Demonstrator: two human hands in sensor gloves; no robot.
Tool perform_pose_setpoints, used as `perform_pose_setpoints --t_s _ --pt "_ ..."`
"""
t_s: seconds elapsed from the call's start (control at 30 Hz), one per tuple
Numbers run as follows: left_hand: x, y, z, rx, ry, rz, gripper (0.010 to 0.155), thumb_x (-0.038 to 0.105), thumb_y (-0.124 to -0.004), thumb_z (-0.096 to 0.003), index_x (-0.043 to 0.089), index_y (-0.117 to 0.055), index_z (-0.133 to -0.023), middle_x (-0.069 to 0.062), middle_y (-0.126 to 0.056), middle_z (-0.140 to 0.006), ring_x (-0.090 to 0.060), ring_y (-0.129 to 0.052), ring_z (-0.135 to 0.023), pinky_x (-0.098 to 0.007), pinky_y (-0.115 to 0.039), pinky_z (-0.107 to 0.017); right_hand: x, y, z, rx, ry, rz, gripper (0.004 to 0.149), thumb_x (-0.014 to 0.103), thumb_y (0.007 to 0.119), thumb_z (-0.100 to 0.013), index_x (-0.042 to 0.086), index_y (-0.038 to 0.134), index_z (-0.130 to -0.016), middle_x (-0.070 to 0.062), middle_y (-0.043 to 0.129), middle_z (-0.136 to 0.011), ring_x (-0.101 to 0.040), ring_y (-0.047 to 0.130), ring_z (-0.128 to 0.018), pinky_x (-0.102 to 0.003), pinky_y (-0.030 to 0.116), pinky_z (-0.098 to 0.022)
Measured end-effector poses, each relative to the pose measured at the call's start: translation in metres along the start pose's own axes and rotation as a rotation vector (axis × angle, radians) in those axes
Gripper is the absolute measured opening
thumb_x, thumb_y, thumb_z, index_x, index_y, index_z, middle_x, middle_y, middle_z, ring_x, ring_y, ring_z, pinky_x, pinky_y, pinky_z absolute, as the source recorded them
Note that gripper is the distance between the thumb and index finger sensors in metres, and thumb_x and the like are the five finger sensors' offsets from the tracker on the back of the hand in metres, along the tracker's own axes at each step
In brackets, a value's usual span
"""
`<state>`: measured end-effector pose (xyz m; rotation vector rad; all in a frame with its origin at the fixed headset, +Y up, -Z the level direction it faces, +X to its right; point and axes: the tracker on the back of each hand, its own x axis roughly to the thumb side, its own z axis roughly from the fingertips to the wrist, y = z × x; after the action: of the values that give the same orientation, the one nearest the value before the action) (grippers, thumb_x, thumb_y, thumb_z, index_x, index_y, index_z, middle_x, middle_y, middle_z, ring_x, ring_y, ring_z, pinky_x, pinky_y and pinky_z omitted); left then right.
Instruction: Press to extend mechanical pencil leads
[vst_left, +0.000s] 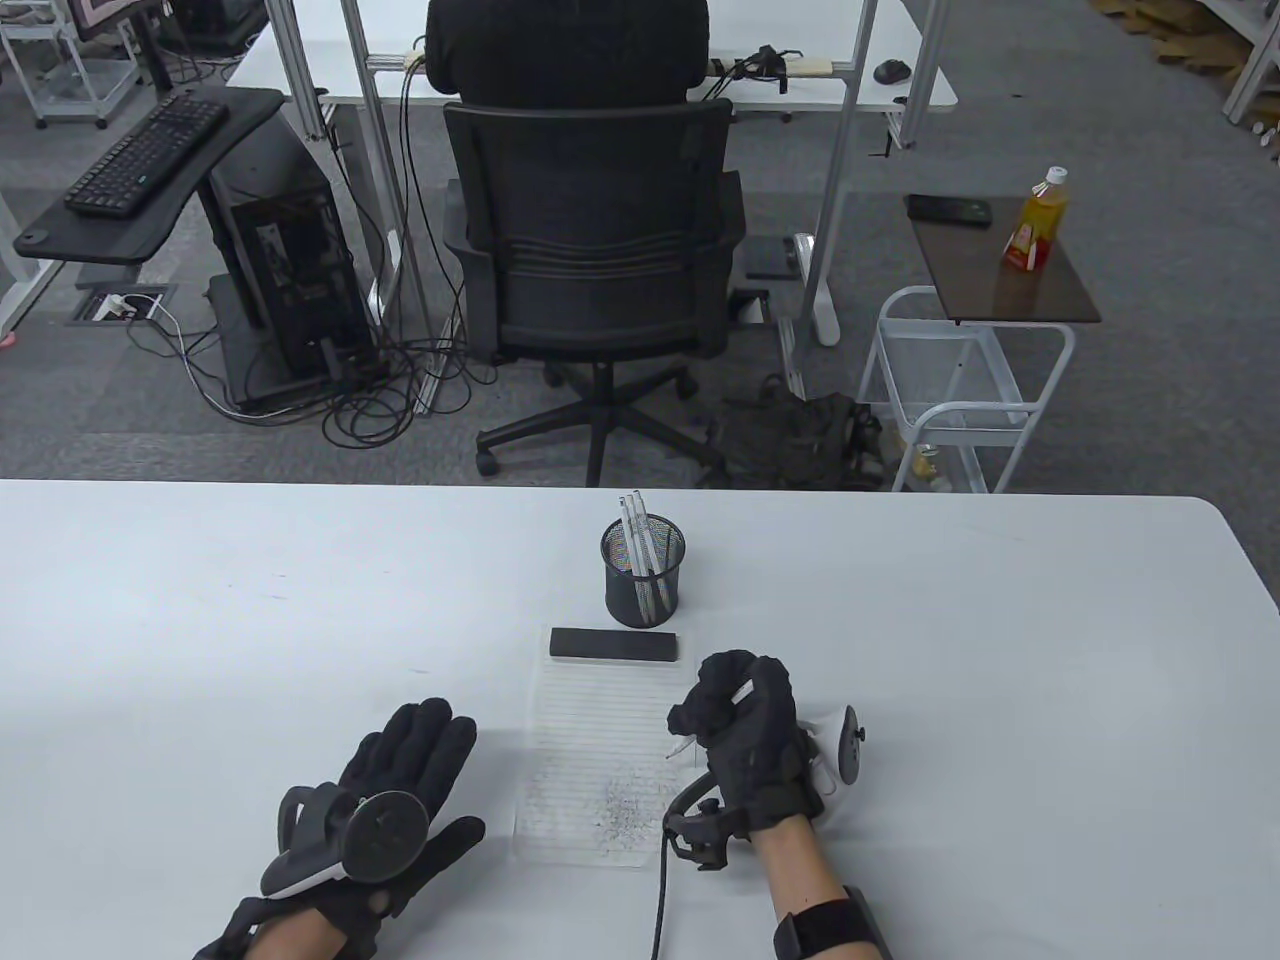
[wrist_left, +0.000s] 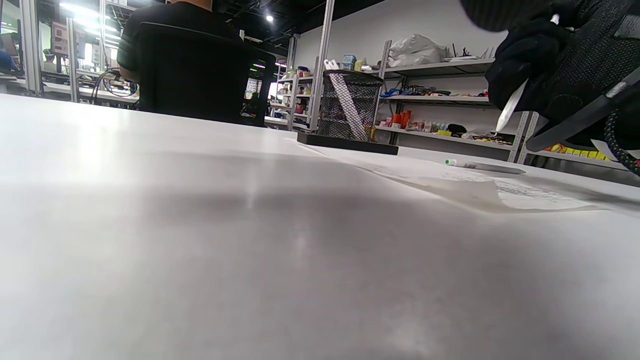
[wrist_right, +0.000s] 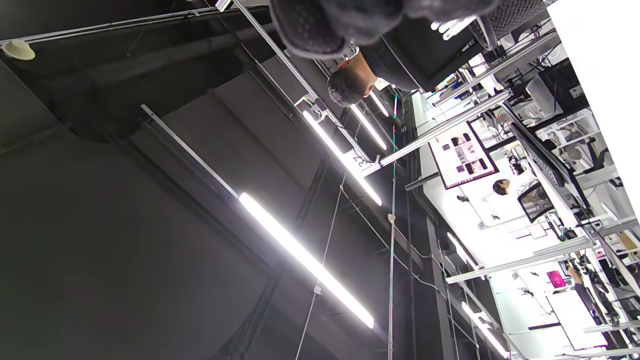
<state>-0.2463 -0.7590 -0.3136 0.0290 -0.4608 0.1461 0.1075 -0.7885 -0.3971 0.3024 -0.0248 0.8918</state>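
Note:
My right hand (vst_left: 722, 702) grips a white mechanical pencil (vst_left: 738, 694) in a closed fist, tip pointing down and left just above a lined sheet of paper (vst_left: 590, 740). The same pencil (wrist_left: 510, 107) shows in the left wrist view, held tilted above the sheet. My left hand (vst_left: 415, 745) rests flat on the table left of the paper, fingers spread, holding nothing. A black mesh cup (vst_left: 643, 578) behind the paper holds several white pencils (vst_left: 636, 520). In the right wrist view only my gloved fingers (wrist_right: 335, 25) show at the top.
A black rectangular block (vst_left: 613, 645) lies on the paper's far edge. Grey lead marks (vst_left: 625, 815) cover the paper's near part. Another pencil (wrist_left: 482, 167) lies on the table beyond the paper. The white table (vst_left: 200, 620) ends at a far edge, with an office chair (vst_left: 590, 250) behind it.

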Motion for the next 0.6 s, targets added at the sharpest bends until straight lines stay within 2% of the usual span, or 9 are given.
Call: perform_pose_setpoints --t_s 0.13,0.3,0.4,0.5,0.57,0.6 --pt "0.0004 0.0002 -0.0004 0.001 -0.002 -0.003 0.089 0.064 -0.065 -0.0446 0.023 -0.026 -0.114 -0.013 -0.025 -0.12 -0.047 -0.037 -0.111 -0.064 -0.045 -0.076 -0.0012 0.0 0.0006 0.002 0.022 0.027 0.058 0.053 0.055 -0.06 0.004 0.081 -0.079 -0.009 0.085 -0.051 -0.037 0.084 -0.039 -0.065 0.074 -0.043" --pt "0.0004 0.0002 -0.0003 0.0 -0.002 -0.001 0.089 0.064 -0.065 -0.0446 0.023 -0.026 -0.114 -0.013 -0.025 -0.12 -0.046 -0.037 -0.111 -0.064 -0.045 -0.076 -0.0037 -0.0006 0.0004 -0.006 0.016 0.022 0.061 0.057 0.055 -0.06 0.005 0.082 -0.079 -0.009 0.085 -0.051 -0.037 0.084 -0.039 -0.064 0.073 -0.043" --pt "0.0005 0.0001 0.0002 0.0 -0.002 0.0 0.089 0.064 -0.065 -0.0446 0.023 -0.026 -0.114 -0.013 -0.025 -0.12 -0.047 -0.037 -0.111 -0.064 -0.045 -0.076 -0.0046 -0.0005 0.0008 0.004 0.019 0.031 0.057 0.052 0.055 -0.06 0.004 0.081 -0.079 -0.01 0.084 -0.051 -0.038 0.084 -0.04 -0.065 0.073 -0.044" --pt "0.0008 0.0 -0.0004 -0.001 -0.003 -0.004 0.089 0.064 -0.065 -0.0446 0.023 -0.026 -0.114 -0.013 -0.025 -0.12 -0.047 -0.037 -0.111 -0.064 -0.045 -0.076 -0.0055 -0.0003 0.0009 0.002 0.01 0.029 0.062 0.056 0.054 -0.06 0.004 0.081 -0.08 -0.01 0.084 -0.053 -0.038 0.083 -0.041 -0.065 0.072 -0.045" --pt "0.0008 0.0 0.0001 -0.001 -0.003 -0.002 0.089 0.064 -0.065 -0.0446 0.023 -0.026 -0.114 -0.013 -0.025 -0.12 -0.047 -0.037 -0.111 -0.064 -0.045 -0.076 -0.007 0.0 0.0012 0.009 0.018 0.051 0.071 0.064 0.052 -0.057 0.004 0.077 -0.085 -0.012 0.082 -0.058 -0.04 0.081 -0.047 -0.068 0.068 -0.049" --pt "0.0008 -0.0001 0.0001 -0.001 -0.003 0.001 0.089 0.064 -0.065 -0.0447 0.023 -0.026 -0.114 -0.013 -0.025 -0.12 -0.047 -0.037 -0.111 -0.064 -0.045 -0.076 -0.0082 0.0002 0.0008 0.021 0.024 0.06 0.071 0.064 0.051 -0.058 0.003 0.077 -0.086 -0.013 0.082 -0.06 -0.041 0.081 -0.049 -0.069 0.066 -0.051"
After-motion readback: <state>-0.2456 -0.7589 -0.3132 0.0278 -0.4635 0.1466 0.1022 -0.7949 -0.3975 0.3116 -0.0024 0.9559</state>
